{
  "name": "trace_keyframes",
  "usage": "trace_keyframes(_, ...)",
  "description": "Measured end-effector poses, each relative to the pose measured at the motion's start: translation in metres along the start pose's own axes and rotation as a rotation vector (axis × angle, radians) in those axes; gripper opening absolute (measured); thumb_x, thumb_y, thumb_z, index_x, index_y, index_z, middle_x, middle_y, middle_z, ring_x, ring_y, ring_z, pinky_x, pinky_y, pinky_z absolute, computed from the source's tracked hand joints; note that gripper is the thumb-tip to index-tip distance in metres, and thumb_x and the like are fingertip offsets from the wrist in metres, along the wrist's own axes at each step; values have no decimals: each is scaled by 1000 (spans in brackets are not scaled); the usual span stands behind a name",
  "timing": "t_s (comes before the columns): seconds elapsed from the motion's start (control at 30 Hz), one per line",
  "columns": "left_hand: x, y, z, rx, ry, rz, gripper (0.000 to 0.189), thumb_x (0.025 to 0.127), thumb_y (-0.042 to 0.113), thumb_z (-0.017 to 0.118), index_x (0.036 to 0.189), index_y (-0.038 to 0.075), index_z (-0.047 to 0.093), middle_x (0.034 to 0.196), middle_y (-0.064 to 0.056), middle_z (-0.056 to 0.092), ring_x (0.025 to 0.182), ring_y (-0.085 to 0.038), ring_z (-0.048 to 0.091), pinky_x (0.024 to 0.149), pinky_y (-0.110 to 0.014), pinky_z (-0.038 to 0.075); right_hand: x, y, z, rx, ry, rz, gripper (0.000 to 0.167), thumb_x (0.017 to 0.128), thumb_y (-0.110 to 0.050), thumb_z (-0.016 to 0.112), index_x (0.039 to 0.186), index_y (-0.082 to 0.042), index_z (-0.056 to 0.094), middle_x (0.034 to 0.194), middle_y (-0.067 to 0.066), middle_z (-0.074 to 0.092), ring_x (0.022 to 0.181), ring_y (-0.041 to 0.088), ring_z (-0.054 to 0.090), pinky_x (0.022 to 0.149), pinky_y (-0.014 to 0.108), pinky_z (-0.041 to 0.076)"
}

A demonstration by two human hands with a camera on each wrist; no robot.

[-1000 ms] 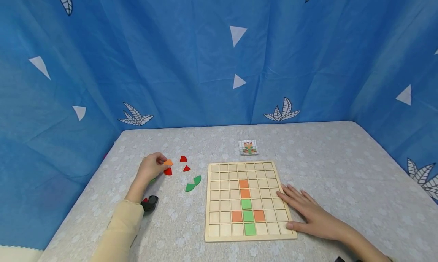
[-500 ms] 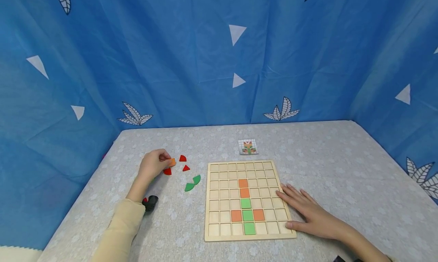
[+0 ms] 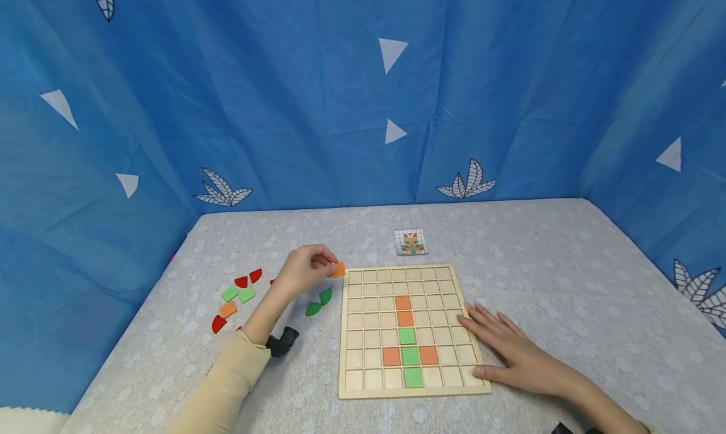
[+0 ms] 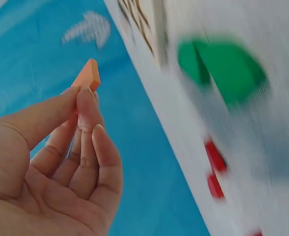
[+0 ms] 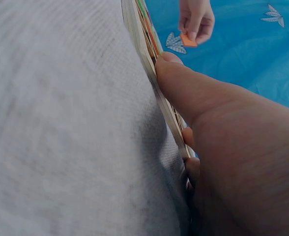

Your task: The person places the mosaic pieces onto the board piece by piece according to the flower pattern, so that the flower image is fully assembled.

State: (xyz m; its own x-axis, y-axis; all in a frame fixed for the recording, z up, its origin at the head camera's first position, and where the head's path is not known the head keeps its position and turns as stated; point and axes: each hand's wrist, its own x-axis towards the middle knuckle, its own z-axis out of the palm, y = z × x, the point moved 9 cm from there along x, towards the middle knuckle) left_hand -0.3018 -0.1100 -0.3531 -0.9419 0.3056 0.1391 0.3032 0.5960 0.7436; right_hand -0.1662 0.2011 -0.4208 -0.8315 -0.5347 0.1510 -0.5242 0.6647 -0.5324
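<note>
Between thumb and index finger, my left hand (image 3: 305, 273) pinches an orange square tile (image 3: 338, 270), held at the upper left corner of a wooden grid board (image 3: 437, 319). The left wrist view shows the orange tile (image 4: 88, 74) edge-on at the fingertips. Orange tiles (image 3: 403, 303) and light green tiles (image 3: 407, 336) fill several cells in the board's middle column, with an orange tile on either side low down. My right hand (image 3: 510, 352) lies along the board's right edge, fingers spread, thumb and fingertips touching the rim. The right wrist view shows its thumb (image 5: 184, 83) on the board's edge.
Left of the board lie dark green quarter-circles (image 3: 326, 296), red quarter-circles (image 3: 256, 275), light green squares (image 3: 229, 293) and an orange square (image 3: 228, 309). A small pattern card (image 3: 409, 241) lies behind the board. A blue curtain (image 3: 317, 106) hangs beyond the table.
My left hand has moved right with the orange tile, from among the loose pieces toward the board's corner, uncovering pieces at the left. The right hand has stayed in place.
</note>
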Motion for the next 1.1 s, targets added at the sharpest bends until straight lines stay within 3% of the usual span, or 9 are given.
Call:
trace_keyframes(0.2,-5,19,42,-66,-143,45,4,84,6,69,88,7,68,77,3,61,67,-13,57,62,-30,48,1,0,1,8,-6,3,75,85,-43,65,147,-18,32,150,11,24,139,24,13,103,19,-8)
trace_keyframes(0.47,-4,25,68,-167,-225,61,5,85,3,68,88,6,69,76,2,63,68,-21,61,60,-29,47,1,2,1,19,-15,11,75,86,-43,65,148,-20,30,151,10,22,139,25,12,103,19,-9)
trace_keyframes(0.73,-3,31,87,-159,-271,96,5,85,1,67,89,2,69,75,2,62,67,-19,62,58,-25,46,1,0,0,15,-12,9,75,86,-43,65,148,-19,31,151,11,23,139,24,12,103,19,-8)
trace_keyframes(1.1,-2,35,96,-58,-280,126,5,85,2,67,90,3,68,73,3,60,62,-11,57,55,-24,45,1,1,0,19,-8,17,75,85,-43,65,147,-18,32,151,11,24,138,27,14,103,20,-8)
